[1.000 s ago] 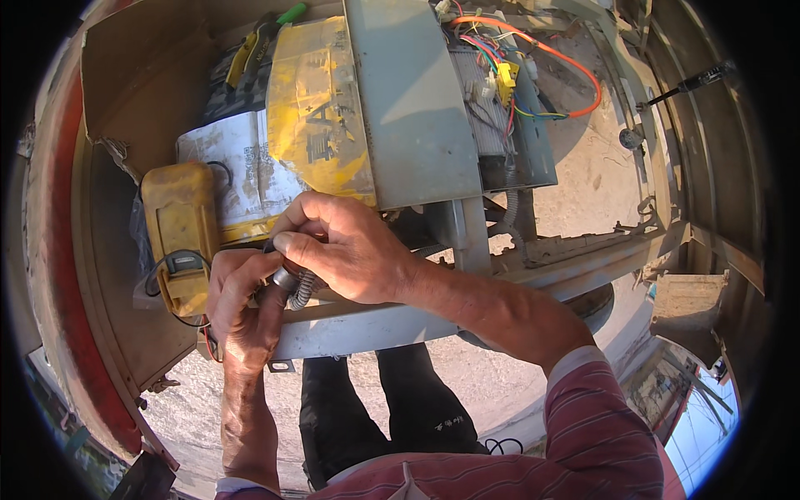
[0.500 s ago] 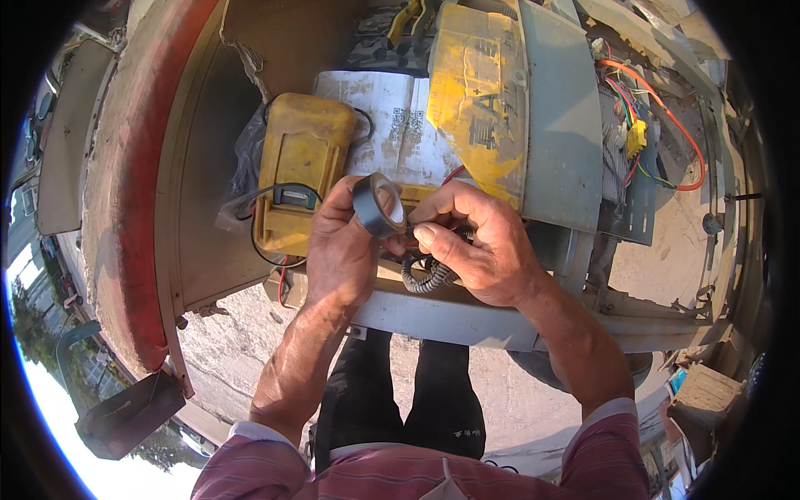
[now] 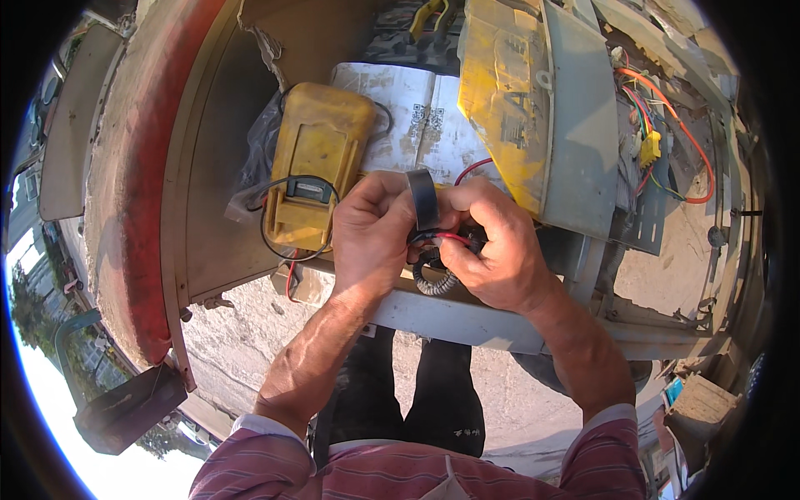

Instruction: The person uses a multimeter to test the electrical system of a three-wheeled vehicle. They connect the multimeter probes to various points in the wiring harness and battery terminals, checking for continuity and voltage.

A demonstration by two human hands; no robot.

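L hand (image 3: pixel 375 225) has its grip closed on a dark tape roll (image 3: pixel 425 202), edge-on btwn both hands, prob so it stays clear of the wires. R hand (image 3: pixel 496 250) pinches the red wire (image 3: pixel 452 237) w/ thumb, black wire (image 3: pixel 422 236) right beside it, prob so nothing slips; can't tell what the hidden fingertips do tho. All this is by the near edge of the metal frame (image 3: pixel 467 323), ribbed conduit (image 3: pixel 435 287) looping just below. Yellow case (image 3: pixel 325 146) sits nr the frame's left end, prob for easy reach.
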